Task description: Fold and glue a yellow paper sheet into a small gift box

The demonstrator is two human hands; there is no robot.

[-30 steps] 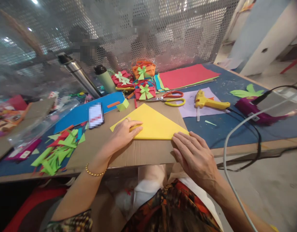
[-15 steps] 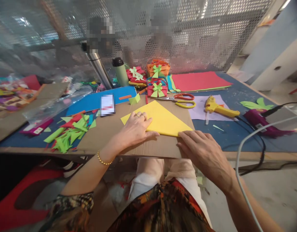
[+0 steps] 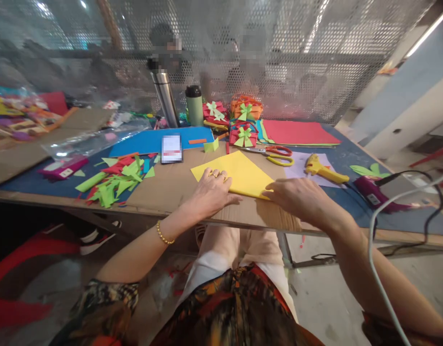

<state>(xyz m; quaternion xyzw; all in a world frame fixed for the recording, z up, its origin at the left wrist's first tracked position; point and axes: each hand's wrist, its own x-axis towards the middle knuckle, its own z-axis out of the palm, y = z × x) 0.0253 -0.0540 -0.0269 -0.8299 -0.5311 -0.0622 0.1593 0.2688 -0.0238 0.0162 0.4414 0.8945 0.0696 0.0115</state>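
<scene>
A folded yellow craft sheet [image 3: 243, 170] lies on brown cardboard [image 3: 163, 190] in front of me, its folded edge toward me. My left hand [image 3: 214, 190] rests on its left part, palm down, with the thumb stretched along the near edge. At the right corner, the fingers of my right hand [image 3: 297, 197] close on the sheet, the wrist raised; their undersides are hidden. Just beyond the sheet lie scissors [image 3: 279, 156] with red and yellow handles. Right of these, a yellow glue gun [image 3: 324, 170] rests on a lilac sheet [image 3: 295, 170].
Green and red scraps [image 3: 120, 180] are heaped at left, near a phone [image 3: 171, 149] and a blue sheet [image 3: 142, 142]. Behind stand a steel flask [image 3: 165, 96], a green bottle [image 3: 194, 105] and small bow-trimmed boxes [image 3: 245, 137]. A white cable [image 3: 374, 269] crosses in front of my right arm.
My right hand has gone from lying flat at the sheet's corner to a raised wrist with fingertips gripping the corner. My left hand stays on the sheet. The view has shifted a little.
</scene>
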